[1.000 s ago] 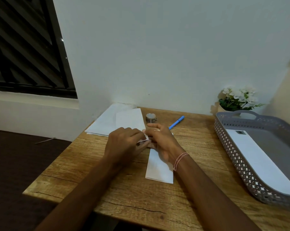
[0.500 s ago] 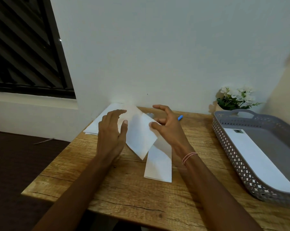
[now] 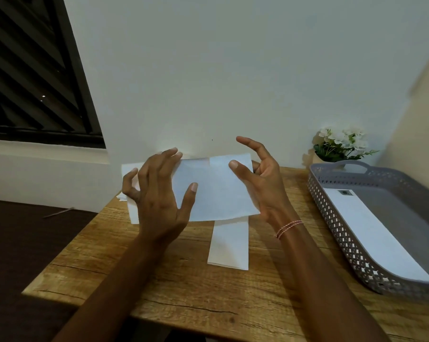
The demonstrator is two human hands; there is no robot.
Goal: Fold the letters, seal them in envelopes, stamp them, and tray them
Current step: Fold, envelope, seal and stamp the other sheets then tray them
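I hold a white sheet of paper [image 3: 218, 191] up above the table, roughly level, between both hands. My left hand [image 3: 159, 193] pinches its left edge with the thumb in front and fingers behind. My right hand [image 3: 260, 181] grips its right edge, thumb on the front, index finger raised. Under the sheet a folded white letter [image 3: 229, 245] lies flat on the wooden table [image 3: 183, 292]. A grey perforated tray [image 3: 344, 243] stands at the right with a stamped white envelope [image 3: 373, 233] inside.
A stack of white papers [image 3: 130, 193] lies at the table's back left, partly hidden by my left hand. A small pot of white flowers [image 3: 341, 144] stands against the wall behind the tray. A dark window is at the upper left.
Both hands lifted from the folded letter on the table, picked up a white sheet and turned it from tilted to roughly level. The tape roll and blue pen are now hidden behind it.
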